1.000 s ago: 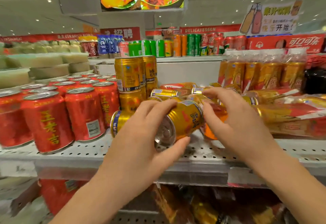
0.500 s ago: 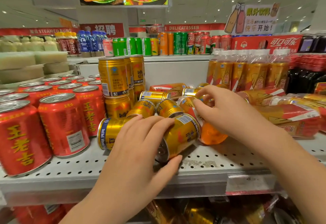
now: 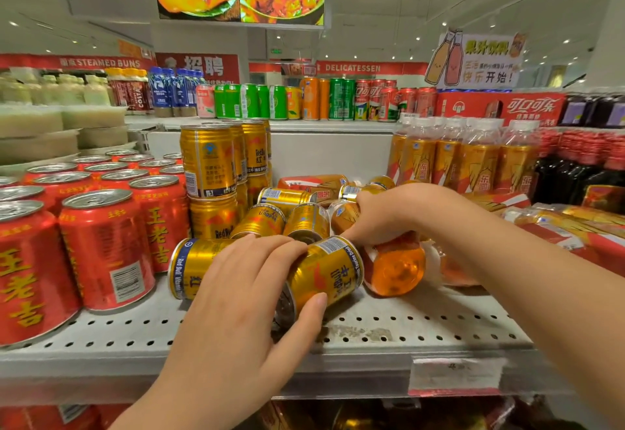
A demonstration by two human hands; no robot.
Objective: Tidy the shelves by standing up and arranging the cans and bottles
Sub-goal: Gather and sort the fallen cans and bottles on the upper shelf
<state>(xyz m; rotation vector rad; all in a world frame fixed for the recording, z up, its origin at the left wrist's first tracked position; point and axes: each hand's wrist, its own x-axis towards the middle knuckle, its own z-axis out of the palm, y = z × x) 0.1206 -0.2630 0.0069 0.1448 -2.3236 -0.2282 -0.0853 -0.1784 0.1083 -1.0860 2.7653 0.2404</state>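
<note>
While my left hand (image 3: pixel 236 297) is gripping a tipped gold can (image 3: pixel 324 274) and my right hand (image 3: pixel 392 213) is closing on a fallen orange bottle (image 3: pixel 395 267), I'm figuring most of this pile is waiting to be stood up.

Both forearms are bare to the frame edge, and neither left hand (image 3: pixel 236 297) nor right hand (image 3: pixel 399 213) wears anything.

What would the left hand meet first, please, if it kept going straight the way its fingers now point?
The left hand already grips a tipped gold can. Its fingers point up and right, toward the shelf's back, where another gold can lying on its side looks nearest, though depth is unclear.
</note>
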